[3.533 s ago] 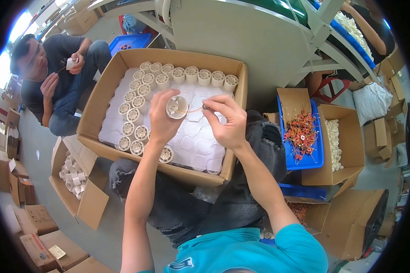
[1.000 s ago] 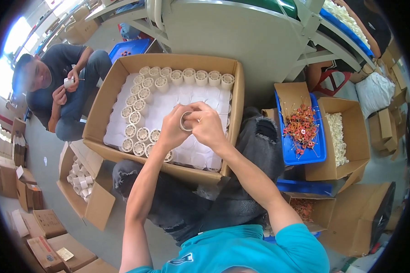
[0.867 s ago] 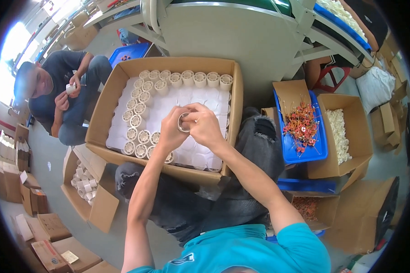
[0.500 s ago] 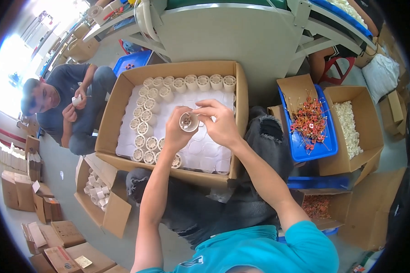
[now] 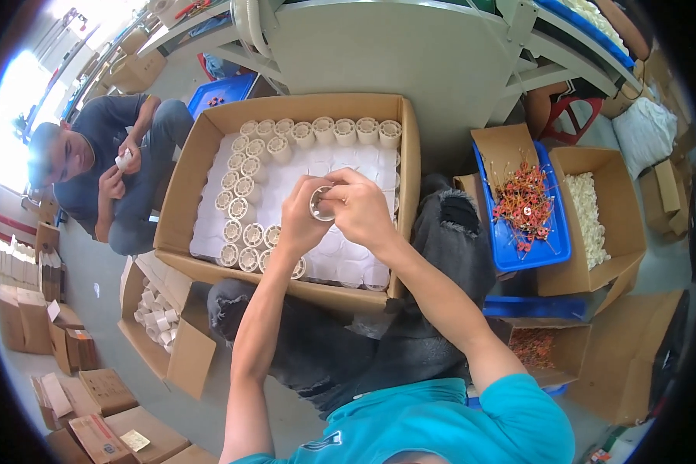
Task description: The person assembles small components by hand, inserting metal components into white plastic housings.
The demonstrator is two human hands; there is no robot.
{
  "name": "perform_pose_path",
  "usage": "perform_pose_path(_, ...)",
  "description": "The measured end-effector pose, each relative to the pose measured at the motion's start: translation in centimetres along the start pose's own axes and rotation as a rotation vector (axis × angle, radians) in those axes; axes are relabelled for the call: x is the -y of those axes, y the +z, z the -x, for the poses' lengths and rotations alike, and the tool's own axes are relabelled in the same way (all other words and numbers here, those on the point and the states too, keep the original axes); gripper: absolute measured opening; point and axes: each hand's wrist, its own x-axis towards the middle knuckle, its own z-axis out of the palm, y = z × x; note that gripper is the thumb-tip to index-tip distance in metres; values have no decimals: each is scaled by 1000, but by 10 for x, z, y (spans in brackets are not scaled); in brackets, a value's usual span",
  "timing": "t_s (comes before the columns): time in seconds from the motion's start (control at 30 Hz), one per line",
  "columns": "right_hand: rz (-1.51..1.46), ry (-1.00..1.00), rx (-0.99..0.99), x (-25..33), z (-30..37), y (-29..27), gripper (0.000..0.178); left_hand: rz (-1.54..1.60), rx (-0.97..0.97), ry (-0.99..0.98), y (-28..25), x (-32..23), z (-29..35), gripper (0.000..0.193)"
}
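1. White cup (image 5: 318, 209): held over the open carton (image 5: 407, 166), mouth facing up. Left hand (image 5: 301, 218) grasps it around the side.
2. Right hand (image 5: 361, 210) at the cup's 3 o'clock, fingertips inside the mouth; cannot tell what they pinch.
3. Doing it well, I judge: steady left grip, light enough not to squeeze the wall; right fingers working straight down, clear of the rim.
4. Finished-looking cups (image 5: 244, 188) stand upright, curving from 7 o'clock through 9 to 1.
5. Blue tray (image 5: 554, 251) of red wired parts (image 5: 520, 203) at 3 o'clock (a tangle, likely snag-prone); right knee (image 5: 455, 224) sits between.
6. Co-worker (image 5: 121, 135) at 10, machine (image 5: 394, 62) at 12–1.
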Motion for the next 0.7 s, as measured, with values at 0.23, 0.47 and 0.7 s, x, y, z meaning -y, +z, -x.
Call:
perform_pose_path(0.23, -62, -2, -54, -5, 2, 18, 12, -78, -23, -58, -5, 3, 9, 40)
perform_pose_path(0.47, -100, 49, -30, -9, -6, 19, 13, -181, -48, -39, -3, 7, 3, 41)
perform_pose_path(0.7, -51, -85, -182, -21, -8, -2, 17, -74, 10, -166, 7, 9, -11, 49)
